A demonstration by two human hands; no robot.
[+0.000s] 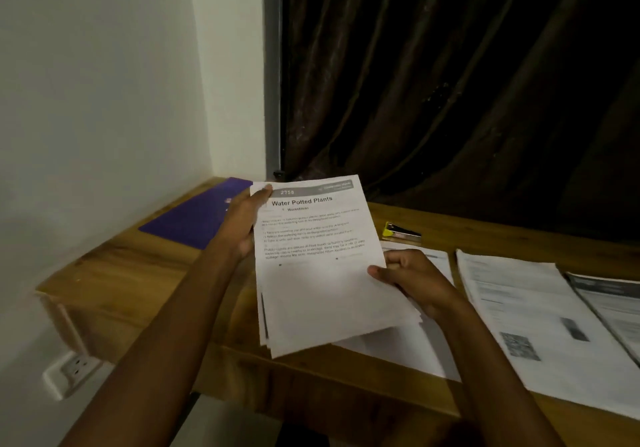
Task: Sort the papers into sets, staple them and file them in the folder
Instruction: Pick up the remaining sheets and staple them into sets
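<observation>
My fingers curl round both sides of a sheaf of printed papers point(322, 273) held above a wooden desk point(138, 273): my left hand point(242, 224) grips the upper left edge, thumb pressed on the top corner of the front sheet, while my right hand point(412, 280) pinches the right edge lower down, thumb on the front and the other fingers folded behind. At far left, a white power strip point(71, 372) hangs on the pale wall below the desk's corner. On the desk behind my left hand lies a purple folder point(194, 218), flat and closed, its near end hidden by my wrist. The front sheet of the sheaf carries a grey header band with the number 2758 and the title "Water Potted Plants"; the smaller print below is too blurred to read. The sheets beneath are fanned slightly at the bottom edge. Under the sheaf a single sheet point(398, 353) lies flat on the desk. Behind my right hand sits a yellow and black stapler point(401, 231), near the desk's back edge. Further right, a second stack of papers point(533, 315) lies flat, and just beside it, at the frame's edge, a third stack point(613, 304) with a dark header. A dark brown curtain point(450, 82) hangs behind the desk.
</observation>
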